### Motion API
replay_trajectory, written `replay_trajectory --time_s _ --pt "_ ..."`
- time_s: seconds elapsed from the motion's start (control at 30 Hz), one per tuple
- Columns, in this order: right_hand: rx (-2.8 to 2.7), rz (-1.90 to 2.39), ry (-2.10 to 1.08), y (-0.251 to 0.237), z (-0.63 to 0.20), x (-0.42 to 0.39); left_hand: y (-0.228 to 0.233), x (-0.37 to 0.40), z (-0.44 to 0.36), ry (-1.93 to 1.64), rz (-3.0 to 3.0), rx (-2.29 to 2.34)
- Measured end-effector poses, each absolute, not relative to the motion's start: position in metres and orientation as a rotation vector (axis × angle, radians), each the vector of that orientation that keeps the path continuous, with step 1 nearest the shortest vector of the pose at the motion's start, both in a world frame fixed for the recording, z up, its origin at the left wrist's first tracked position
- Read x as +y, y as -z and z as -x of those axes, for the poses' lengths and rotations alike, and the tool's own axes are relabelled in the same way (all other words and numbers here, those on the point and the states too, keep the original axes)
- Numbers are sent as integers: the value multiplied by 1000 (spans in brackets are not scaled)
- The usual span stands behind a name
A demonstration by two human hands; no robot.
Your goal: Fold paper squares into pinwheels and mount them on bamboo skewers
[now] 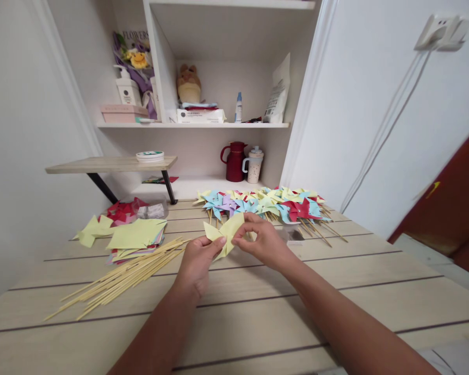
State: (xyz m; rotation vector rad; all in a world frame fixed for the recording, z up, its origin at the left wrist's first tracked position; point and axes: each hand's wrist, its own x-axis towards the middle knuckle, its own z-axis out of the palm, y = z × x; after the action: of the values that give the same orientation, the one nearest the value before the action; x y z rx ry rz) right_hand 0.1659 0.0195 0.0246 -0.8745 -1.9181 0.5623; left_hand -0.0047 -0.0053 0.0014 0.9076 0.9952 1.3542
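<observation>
A folded piece of pale yellow paper (223,233), cut into pointed flaps like a part-made pinwheel, is held just above the middle of a light wooden table (258,312). The left hand (197,260) grips its lower left part, thumb pressed on the front of the paper and fingers curled behind it. The right hand (260,240) pinches the paper's right side between thumb and fingertips, with the fingers bent over a raised flap. Both forearms reach in from the near edge of the table.

Left of the hands, a loose bundle of thin bamboo sticks (125,276) lies on the table, fanning out toward the near left corner. Just beyond the sticks sits a stack of square paper sheets (138,237), yellow on top with other colours showing at the edges. Further left are yellow paper scraps (91,230), and behind them a small heap of red paper pieces (123,211).

Along the far edge of the table, beyond the hands, lies a wide pile of finished pinwheels (266,204) in blue, yellow, red, purple and green, their sticks pointing toward the right.

Behind the table a white shelf unit (191,125) holds a dark red jug (234,161) and a pale speckled cup (254,165) side by side on its low ledge.
</observation>
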Motion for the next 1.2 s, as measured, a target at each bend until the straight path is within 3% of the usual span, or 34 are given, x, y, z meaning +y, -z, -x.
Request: replay_trajectory --time_s 0.43,0.83,1.2 --pt "-1889 866 -499 -22 -164 21 -5 -5 4 -1412 -1117 1188" --pt "-1972 927 235 -34 -170 4 2 -2 4 -1522 -2036 1356" --pt "-2095 964 233 -33 -170 -1 -2 -6 5 -1459 -2167 1474"
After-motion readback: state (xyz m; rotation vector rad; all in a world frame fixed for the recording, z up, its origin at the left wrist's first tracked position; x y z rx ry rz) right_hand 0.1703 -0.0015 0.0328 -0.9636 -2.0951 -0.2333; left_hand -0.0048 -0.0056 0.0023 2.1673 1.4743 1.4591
